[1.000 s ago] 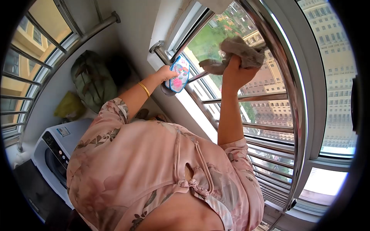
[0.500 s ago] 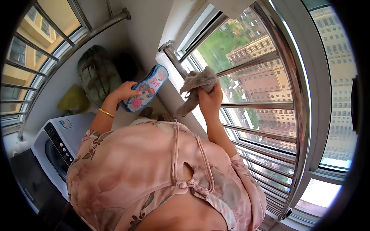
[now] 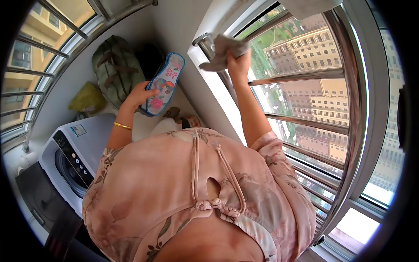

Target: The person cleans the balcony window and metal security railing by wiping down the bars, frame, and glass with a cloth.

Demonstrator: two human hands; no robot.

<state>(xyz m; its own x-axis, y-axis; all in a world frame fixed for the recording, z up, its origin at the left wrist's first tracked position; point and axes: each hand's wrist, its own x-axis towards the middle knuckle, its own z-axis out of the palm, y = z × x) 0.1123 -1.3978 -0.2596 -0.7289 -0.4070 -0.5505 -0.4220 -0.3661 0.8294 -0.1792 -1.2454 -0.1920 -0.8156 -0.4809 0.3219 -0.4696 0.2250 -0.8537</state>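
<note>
My left hand (image 3: 140,94) grips an embroidered insole (image 3: 166,84) near its lower end, thumb on top. The insole has a blue edge, pink flowers and red characters on a pale ground. In my right hand (image 3: 239,65) is a bunched grey cloth (image 3: 220,51), slightly blurred. The cloth is by the end of the metal window railing (image 3: 204,41); whether it touches the metal I cannot tell. Part of the cloth hangs to the left of my fingers.
A washing machine (image 3: 89,131) stands at lower left, with a yellow-green bag (image 3: 87,98) beyond it. A large green bag (image 3: 111,65) leans in the corner. Window bars (image 3: 301,78) run along the right side, with tall buildings outside.
My right hand has moved up and forward with the cloth, toward the railing's end. My left hand has raised the insole slightly and turned it more upright. The view has shifted a little.
</note>
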